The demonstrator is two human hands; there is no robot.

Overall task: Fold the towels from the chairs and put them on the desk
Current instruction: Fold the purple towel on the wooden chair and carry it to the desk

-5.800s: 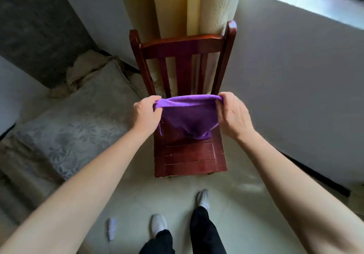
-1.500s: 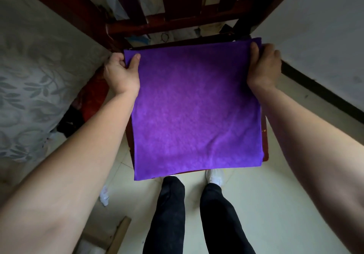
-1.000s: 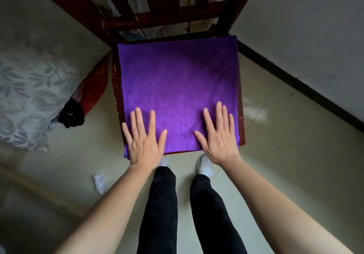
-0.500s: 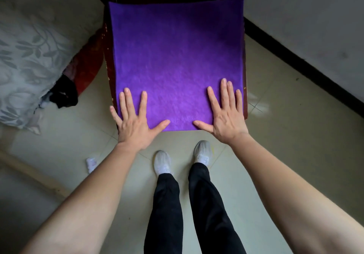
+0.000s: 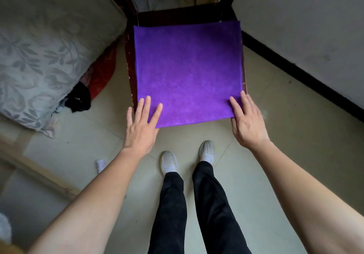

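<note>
2 hands flat, gripping nothing: your left hand (image 5: 140, 131) on near-L corner of the towel (image 5: 187, 72), right hand (image 5: 249, 123) on near-R. Towel's abt square, dead ahead; neither hand's closer.

I see a solid, deep purple towel (image 5: 187, 72) with no pattern. The chair (image 5: 181, 15) under it is dark reddish-brown wood. The bedcover (image 5: 39, 56) on the left is grey with a paler leaf pattern. The floor (image 5: 285, 135) is pale cream tile, the skirting (image 5: 295, 70) black, the trousers (image 5: 171, 204) black and the shoes (image 5: 169, 161) white.
</note>
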